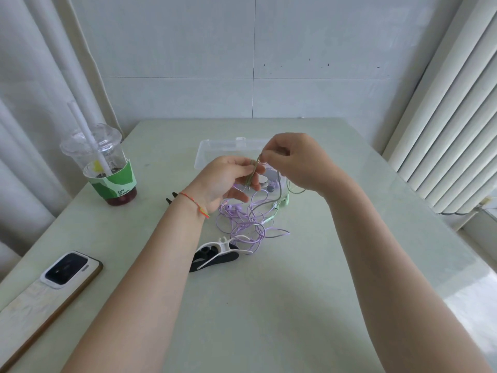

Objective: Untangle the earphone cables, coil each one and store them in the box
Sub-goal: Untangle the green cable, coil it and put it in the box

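Note:
My left hand (227, 181) and my right hand (297, 160) are raised over the table, both pinching a green earphone cable (252, 172) between the fingertips. The rest of that green cable (285, 200) trails down to the right onto the table. Below the hands lies a loose tangle of purple earphone cable (251, 222). Behind the hands stands a clear plastic box (212, 152), partly hidden by them, with small pale items inside. A white cable winder (223, 244) and a black one (215, 261) lie in front of the tangle.
A plastic cup with a straw and green sleeve (107, 168) stands at the left. A phone (67, 270) lies face down on a long board (35, 313) at the near left. White pleated curtains hang at the left and at the right (451, 130).

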A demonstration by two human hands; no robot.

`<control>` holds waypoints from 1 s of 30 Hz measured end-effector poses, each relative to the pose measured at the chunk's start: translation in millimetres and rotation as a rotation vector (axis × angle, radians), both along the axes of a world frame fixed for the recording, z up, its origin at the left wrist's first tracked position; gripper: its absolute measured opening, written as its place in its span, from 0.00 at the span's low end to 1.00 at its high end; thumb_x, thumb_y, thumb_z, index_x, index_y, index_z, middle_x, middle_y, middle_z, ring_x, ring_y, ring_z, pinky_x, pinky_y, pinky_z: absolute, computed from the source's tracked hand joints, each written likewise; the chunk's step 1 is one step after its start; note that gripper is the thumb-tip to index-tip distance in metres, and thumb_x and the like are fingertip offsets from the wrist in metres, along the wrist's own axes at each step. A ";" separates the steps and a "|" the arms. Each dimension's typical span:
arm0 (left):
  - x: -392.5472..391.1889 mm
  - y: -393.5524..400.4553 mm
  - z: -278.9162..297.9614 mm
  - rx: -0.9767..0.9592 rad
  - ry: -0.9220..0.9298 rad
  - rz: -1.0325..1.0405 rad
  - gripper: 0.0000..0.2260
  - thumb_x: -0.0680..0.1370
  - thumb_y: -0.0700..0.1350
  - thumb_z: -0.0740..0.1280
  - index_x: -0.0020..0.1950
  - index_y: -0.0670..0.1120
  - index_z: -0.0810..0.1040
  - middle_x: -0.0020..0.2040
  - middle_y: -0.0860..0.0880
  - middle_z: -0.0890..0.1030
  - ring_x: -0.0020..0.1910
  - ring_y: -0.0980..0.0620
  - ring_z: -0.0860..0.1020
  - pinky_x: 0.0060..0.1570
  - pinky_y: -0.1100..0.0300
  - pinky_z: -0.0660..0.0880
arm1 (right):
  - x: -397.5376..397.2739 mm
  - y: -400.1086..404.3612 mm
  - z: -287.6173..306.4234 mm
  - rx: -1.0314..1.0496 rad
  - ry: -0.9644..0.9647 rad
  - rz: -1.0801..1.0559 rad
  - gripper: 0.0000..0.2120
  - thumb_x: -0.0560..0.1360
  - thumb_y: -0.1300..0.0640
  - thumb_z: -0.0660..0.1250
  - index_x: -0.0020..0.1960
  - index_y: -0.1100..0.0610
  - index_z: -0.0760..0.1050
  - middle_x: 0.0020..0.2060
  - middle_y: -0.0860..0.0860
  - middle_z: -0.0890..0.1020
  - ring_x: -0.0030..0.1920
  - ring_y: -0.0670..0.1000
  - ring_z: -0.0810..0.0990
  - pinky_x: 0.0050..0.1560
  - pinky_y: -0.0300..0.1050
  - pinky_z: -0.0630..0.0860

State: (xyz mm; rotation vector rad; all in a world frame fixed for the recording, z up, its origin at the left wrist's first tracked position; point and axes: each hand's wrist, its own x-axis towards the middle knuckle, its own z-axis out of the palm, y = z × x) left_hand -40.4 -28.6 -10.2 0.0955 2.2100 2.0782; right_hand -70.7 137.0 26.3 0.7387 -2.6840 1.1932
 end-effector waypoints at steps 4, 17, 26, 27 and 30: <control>-0.5 -3.6 3.0 0.142 -0.098 -0.096 0.12 0.81 0.44 0.57 0.46 0.42 0.79 0.31 0.50 0.68 0.31 0.53 0.67 0.24 0.63 0.59 | -5.5 0.7 -4.0 -0.019 0.059 -0.027 0.03 0.76 0.57 0.66 0.46 0.54 0.78 0.32 0.42 0.74 0.31 0.40 0.70 0.31 0.29 0.64; -17.4 -19.3 -8.5 0.236 -0.125 0.590 0.11 0.75 0.40 0.56 0.33 0.48 0.65 0.22 0.54 0.60 0.22 0.54 0.56 0.25 0.66 0.52 | -20.9 35.9 -19.8 0.820 -0.230 -0.190 0.07 0.76 0.64 0.60 0.44 0.59 0.76 0.49 0.56 0.80 0.49 0.58 0.77 0.49 0.46 0.72; -9.5 0.9 -4.3 -0.026 -0.129 0.262 0.13 0.77 0.43 0.59 0.33 0.47 0.68 0.23 0.54 0.59 0.21 0.55 0.56 0.22 0.67 0.53 | -10.5 16.8 -7.0 0.621 0.005 -0.145 0.19 0.76 0.61 0.59 0.66 0.59 0.71 0.66 0.56 0.69 0.66 0.58 0.67 0.64 0.49 0.64; -8.8 1.7 -3.8 -0.007 -0.138 0.216 0.13 0.78 0.43 0.59 0.33 0.47 0.69 0.23 0.54 0.59 0.21 0.55 0.56 0.22 0.67 0.53 | -7.2 11.9 -4.0 0.455 0.019 -0.075 0.20 0.76 0.62 0.59 0.67 0.57 0.72 0.65 0.55 0.72 0.66 0.56 0.69 0.63 0.44 0.64; -6.3 3.3 -1.3 0.084 -0.166 0.094 0.15 0.80 0.45 0.59 0.33 0.46 0.69 0.22 0.54 0.59 0.22 0.55 0.55 0.22 0.65 0.51 | 4.5 -2.3 -0.1 0.047 -0.062 0.100 0.21 0.73 0.66 0.60 0.65 0.56 0.73 0.58 0.51 0.79 0.60 0.50 0.76 0.58 0.36 0.70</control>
